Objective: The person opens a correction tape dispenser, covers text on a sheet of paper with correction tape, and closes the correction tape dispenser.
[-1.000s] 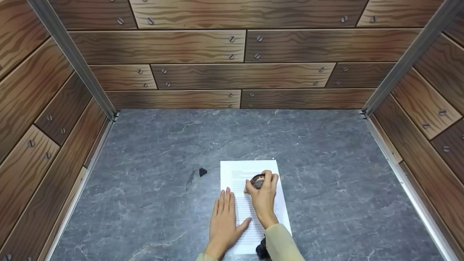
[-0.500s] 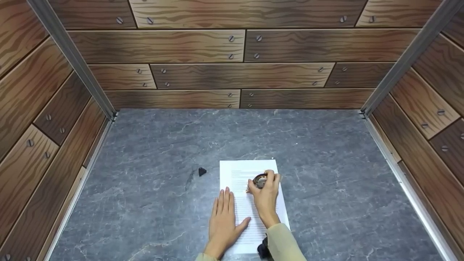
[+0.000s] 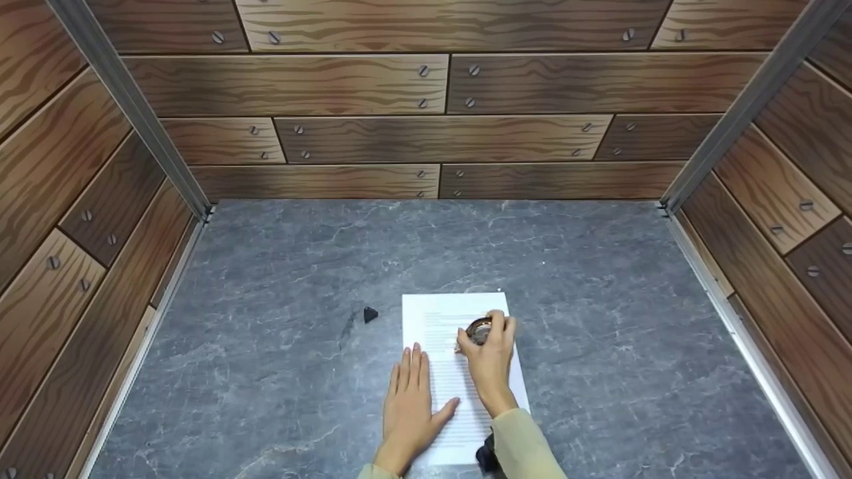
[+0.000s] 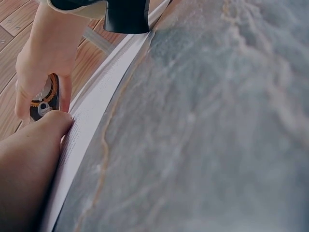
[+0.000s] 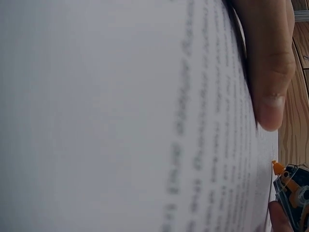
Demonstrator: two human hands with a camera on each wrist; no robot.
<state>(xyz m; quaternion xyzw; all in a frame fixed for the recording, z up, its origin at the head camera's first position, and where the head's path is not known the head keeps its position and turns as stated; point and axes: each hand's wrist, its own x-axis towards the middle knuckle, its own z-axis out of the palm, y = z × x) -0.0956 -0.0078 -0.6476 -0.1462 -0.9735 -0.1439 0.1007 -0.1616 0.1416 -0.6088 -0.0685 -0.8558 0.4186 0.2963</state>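
Observation:
A printed sheet of paper (image 3: 415,307) lies on the grey marbled tabletop. My left hand (image 3: 408,407) rests flat on its left side, fingers straight and thumb spread; this thumb (image 5: 271,96) also shows in the right wrist view. My right hand (image 3: 491,364) grips a correction tape dispenser (image 3: 478,331) between thumb and fingers over the upper right of the text. In the right wrist view the correction tape (image 5: 295,195) has a dark, partly clear body and an orange tip close to the page. Whether the tip touches the paper is too small to tell.
A small black triangular piece (image 3: 370,315), resembling a cap, lies on the tabletop (image 3: 279,372) left of the sheet. A black wrist camera (image 3: 487,455) sits under my right sleeve. Wood-patterned walls (image 3: 439,86) surround the table at the back and both sides.
My right hand has slid slightly to the right with the correction tape, along the upper part of the page. The left hand has stayed in place on the sheet.

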